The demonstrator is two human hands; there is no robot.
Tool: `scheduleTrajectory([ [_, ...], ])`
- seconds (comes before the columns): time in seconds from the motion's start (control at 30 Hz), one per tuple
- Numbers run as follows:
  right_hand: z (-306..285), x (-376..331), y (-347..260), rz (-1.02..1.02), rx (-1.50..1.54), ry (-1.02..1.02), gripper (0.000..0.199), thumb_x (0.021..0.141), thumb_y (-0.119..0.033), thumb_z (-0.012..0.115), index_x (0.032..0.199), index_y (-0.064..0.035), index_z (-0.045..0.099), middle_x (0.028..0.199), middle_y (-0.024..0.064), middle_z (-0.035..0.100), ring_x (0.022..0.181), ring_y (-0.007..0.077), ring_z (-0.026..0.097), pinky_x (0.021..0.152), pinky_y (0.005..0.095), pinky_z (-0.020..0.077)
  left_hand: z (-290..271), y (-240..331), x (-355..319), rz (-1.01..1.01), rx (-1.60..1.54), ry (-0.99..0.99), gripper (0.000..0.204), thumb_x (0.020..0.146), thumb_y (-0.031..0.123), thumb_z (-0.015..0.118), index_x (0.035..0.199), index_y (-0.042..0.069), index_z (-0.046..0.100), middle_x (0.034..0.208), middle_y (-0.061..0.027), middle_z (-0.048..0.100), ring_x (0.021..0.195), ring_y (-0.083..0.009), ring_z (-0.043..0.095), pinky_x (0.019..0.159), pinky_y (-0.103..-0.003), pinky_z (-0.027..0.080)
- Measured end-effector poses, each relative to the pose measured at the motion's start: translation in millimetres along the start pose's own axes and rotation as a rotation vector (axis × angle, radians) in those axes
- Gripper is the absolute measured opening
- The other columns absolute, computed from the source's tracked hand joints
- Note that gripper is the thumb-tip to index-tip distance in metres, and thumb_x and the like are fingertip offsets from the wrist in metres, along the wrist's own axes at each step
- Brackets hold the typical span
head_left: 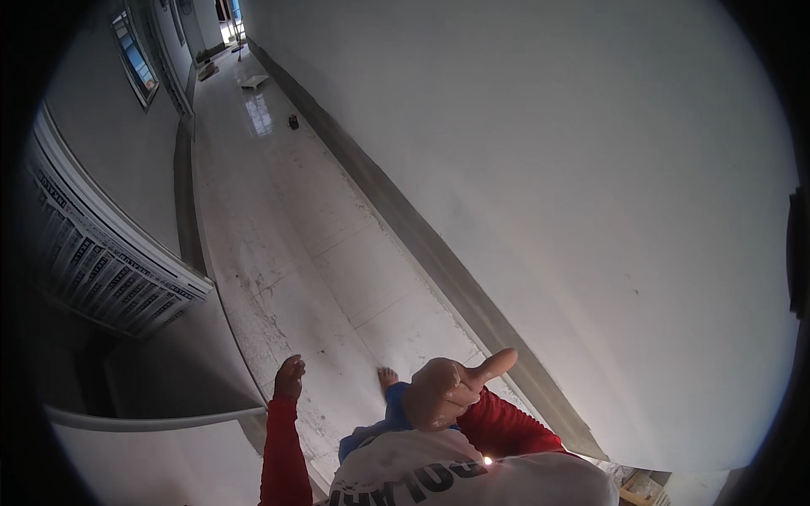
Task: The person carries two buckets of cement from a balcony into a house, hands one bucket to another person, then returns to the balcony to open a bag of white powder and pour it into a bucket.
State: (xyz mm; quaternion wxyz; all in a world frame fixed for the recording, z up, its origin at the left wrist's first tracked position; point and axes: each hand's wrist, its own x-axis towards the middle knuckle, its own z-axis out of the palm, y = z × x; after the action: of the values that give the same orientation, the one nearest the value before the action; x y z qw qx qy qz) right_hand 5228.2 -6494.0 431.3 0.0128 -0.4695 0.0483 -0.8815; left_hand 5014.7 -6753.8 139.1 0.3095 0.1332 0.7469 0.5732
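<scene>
My right hand [450, 393] is raised in front of my body, with its fingers folded in and its thumb stretched out to the right. Whitish smears mark its skin, and I see no object in it. On the left, my left hand [289, 377] hangs out over the floor with its fingers curled in. Nothing shows in that hand either. Both arms wear red sleeves [285, 455]. Below my right hand are the white shirt [396, 460], blue trousers [396, 406] and one bare foot [387, 377].
A long corridor with a dusty tiled floor [329, 270] runs ahead. A grey band [405, 219] lines the base of the pale right wall [582, 169]. A small dark container [294, 122] and a white piece [253, 82] lie farther off. At left is a doorway with film-wrapped framing [126, 270].
</scene>
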Motion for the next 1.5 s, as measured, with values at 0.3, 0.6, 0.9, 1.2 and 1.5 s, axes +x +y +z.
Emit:
scheduleTrajectory([
  [0.3,-255,168,-92,0.147,0.021,0.128,0.075,0.055,-0.089,0.045,0.055,-0.0138,0.043,0.049,-0.0049,0.039,0.038,0.0101,0.039,0.035,0.0219,0.0339,-139,-119,-11,-1.135,0.552,-0.063,0.044,0.088,0.04,0.053,0.107,0.001,0.06,0.099,-0.0183,0.066,0.09,-0.0301,0.062,0.08,-0.04,0.047],
  [0.6,-531,331,-173,0.138,-0.013,0.327,0.083,0.053,-0.09,0.042,0.072,-0.0098,0.051,0.06,-0.0015,0.045,0.051,0.0114,0.046,0.044,0.0253,0.041,-271,-42,358,-1.11,0.162,0.252,0.046,0.093,0.042,0.045,0.111,0.0,0.055,0.095,-0.0188,0.066,0.067,-0.0292,0.064,0.059,-0.043,0.05],
  [0.9,-806,423,-301,0.094,-0.053,0.547,0.088,0.057,-0.09,0.042,0.088,-0.0094,0.054,0.076,0.0018,0.048,0.074,0.0141,0.046,0.055,0.0254,0.0383,-267,472,798,0.326,-1.257,-1.176,0.097,0.069,0.089,0.011,0.065,0.001,0.053,0.045,-0.0047,0.038,0.043,-0.0182,0.046,0.043,-0.034,0.044],
  [1.2,-1092,673,-341,0.535,-0.025,0.515,0.117,0.054,-0.085,0.056,0.137,-0.008,0.028,0.126,0.013,0.047,0.12,0.0271,0.044,0.101,0.0418,0.0357,-299,611,966,0.472,-1.539,-1.361,0.098,0.066,0.09,0.004,0.05,0.005,0.05,0.043,-0.004,0.047,0.032,-0.019,0.048,0.032,-0.028,0.04],
  [1.5,-1378,830,-369,0.856,-0.279,0.425,0.079,0.076,-0.049,0.07,0.131,-0.0035,0.038,0.106,0.0116,0.057,0.091,0.024,0.061,0.072,0.0331,0.0532,-451,629,1228,0.446,-1.497,-1.275,0.083,0.08,0.079,0.023,0.063,0.004,0.054,0.048,-0.0037,0.05,0.037,-0.0171,0.051,0.04,-0.027,0.046],
])
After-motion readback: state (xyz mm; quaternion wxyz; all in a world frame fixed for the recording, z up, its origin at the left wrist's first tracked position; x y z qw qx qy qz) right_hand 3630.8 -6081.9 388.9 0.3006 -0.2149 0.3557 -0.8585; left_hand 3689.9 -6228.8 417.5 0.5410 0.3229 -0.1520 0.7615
